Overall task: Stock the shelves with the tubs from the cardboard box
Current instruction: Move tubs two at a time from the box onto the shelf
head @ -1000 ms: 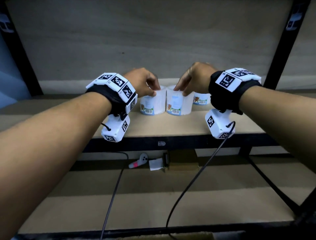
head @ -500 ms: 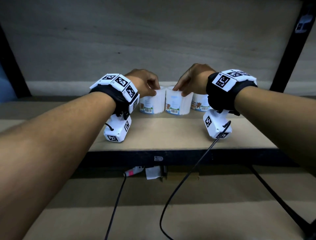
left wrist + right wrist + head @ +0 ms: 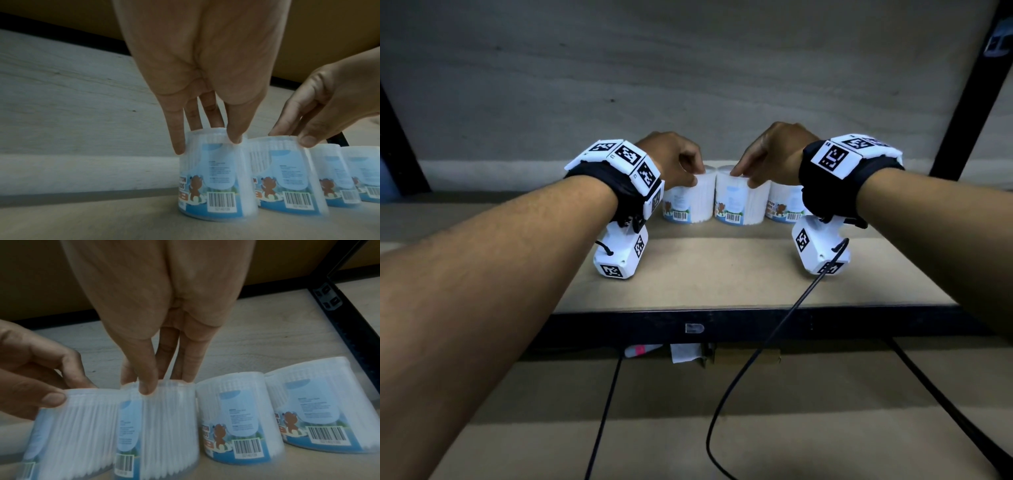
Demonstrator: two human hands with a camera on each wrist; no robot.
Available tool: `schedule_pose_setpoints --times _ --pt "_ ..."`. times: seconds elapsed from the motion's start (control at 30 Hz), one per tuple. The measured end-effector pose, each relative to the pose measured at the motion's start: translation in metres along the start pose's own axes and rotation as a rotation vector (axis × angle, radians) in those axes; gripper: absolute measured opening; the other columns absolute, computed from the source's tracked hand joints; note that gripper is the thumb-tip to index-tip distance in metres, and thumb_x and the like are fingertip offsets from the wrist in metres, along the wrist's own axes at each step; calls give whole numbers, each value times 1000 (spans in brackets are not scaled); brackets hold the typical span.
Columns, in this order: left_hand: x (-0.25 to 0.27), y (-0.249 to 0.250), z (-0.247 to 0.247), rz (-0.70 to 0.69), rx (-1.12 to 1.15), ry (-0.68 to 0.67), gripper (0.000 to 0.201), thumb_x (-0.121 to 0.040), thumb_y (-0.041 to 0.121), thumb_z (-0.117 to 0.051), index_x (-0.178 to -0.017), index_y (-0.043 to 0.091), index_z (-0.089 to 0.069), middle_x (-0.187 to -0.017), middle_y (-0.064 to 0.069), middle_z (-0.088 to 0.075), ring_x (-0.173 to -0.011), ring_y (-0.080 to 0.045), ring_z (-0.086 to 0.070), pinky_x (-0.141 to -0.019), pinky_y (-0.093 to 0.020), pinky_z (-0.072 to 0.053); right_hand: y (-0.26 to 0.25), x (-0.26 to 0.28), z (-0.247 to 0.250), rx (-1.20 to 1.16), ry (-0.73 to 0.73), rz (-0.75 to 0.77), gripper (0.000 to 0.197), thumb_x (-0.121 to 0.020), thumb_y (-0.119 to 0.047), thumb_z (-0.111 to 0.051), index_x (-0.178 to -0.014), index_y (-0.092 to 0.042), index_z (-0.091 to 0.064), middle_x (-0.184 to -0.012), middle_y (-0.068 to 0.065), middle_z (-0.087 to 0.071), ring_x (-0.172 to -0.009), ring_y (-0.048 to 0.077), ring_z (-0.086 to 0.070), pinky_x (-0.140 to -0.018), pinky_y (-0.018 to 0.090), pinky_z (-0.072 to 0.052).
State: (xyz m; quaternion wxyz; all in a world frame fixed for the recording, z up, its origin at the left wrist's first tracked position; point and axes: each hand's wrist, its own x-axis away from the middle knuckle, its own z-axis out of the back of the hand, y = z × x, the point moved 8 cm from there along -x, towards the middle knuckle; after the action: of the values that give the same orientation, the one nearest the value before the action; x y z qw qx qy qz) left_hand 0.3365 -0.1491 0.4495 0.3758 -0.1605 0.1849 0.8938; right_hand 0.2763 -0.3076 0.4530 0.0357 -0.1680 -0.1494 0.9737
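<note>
My left hand [image 3: 671, 159] pinches the top rim of the left tub [image 3: 690, 202] with curled fingers. My right hand [image 3: 774, 154] grips the top of the next tub [image 3: 739, 205] in the same way. Both tubs stand touching on the shelf [image 3: 722, 274], and two more tubs [image 3: 236, 415] stand in the row to their right.

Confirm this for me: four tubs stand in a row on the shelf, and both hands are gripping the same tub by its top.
Not quite. The row of four on the shelf is right, but each hand grips its own tub. In the left wrist view the left hand holds the end tub by its top, and the right hand holds the tub next to it.
</note>
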Motion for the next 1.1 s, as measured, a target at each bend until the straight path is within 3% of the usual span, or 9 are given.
schedule_pose_setpoints --times 0.13,0.27,0.33,0.43,0.57,0.67,0.87,0.97,1.1 --pt "5 -2 0 57 25 -26 24 -84 19 -71 -107 26 -71 -102 12 -65 -100 -10 -62 -84 -16 -39 1 3 0 18 -6 -10 33 -85 -8 -73 -108 -32 -77 -110 -9 -73 -101 5 -62 -87 17 -42" --pt "25 -3 -7 116 -88 -153 58 -83 34 -72 -138 33 -52 -143 8 -51 -130 -15 -48 -100 -19 -34 -9 24 0 174 -87 55 46 -88 -19 -71 -132 -33 -63 -135 -6 -61 -118 13 -58 -89 15 -36" --pt "38 2 -9 96 -130 -174 71 -82 37 -73 -146 34 -42 -152 7 -41 -137 -15 -41 -109 -22 -30 -11 39 3 185 -79 68 50 -88 -24 -72 -135 -35 -59 -140 -6 -56 -117 17 -59 -93 18 -40" --pt "57 17 -5 37 -157 -194 70 -85 37 -70 -148 29 -39 -155 5 -38 -139 -16 -38 -112 -24 -28 -11 61 10 138 -100 60 51 -86 -26 -75 -134 -35 -60 -137 -6 -59 -107 20 -66 -97 27 -48" --pt "82 40 5 1 -105 -201 62 -87 38 -69 -144 30 -45 -149 8 -44 -127 -15 -51 -98 -20 -34 -12 89 23 136 -114 64 51 -84 -25 -76 -133 -33 -61 -133 -5 -63 -117 16 -61 -98 24 -43" --pt "100 56 10 -28 -43 -229 56 -86 39 -69 -138 33 -51 -141 10 -52 -116 -13 -59 -94 -21 -41 -13 111 29 117 -127 59 48 -83 -25 -77 -128 -34 -63 -128 -7 -65 -116 13 -61 -99 25 -44" --pt "133 84 18 -94 -8 -271 43 -87 37 -69 -128 32 -59 -121 15 -61 -85 1 -57 -81 -15 -39 -21 153 39 56 -130 80 42 -83 -23 -76 -123 -34 -66 -115 -11 -70 -103 9 -64 -84 20 -44" --pt "152 93 11 -100 64 -315 28 -87 34 -70 -114 28 -66 -104 16 -66 -70 14 -54 -62 0 -37 -25 176 36 39 -141 92 37 -84 -22 -76 -119 -31 -67 -109 -10 -70 -76 0 -63 -68 10 -45" --pt "180 102 1 -103 139 -363 11 -85 32 -72 -94 25 -69 -87 15 -70 -62 7 -57 -66 -13 -46 -24 209 19 -96 -208 48 21 -85 -16 -75 -103 -26 -71 -94 -4 -74 -73 20 -68 -73 34 -62"
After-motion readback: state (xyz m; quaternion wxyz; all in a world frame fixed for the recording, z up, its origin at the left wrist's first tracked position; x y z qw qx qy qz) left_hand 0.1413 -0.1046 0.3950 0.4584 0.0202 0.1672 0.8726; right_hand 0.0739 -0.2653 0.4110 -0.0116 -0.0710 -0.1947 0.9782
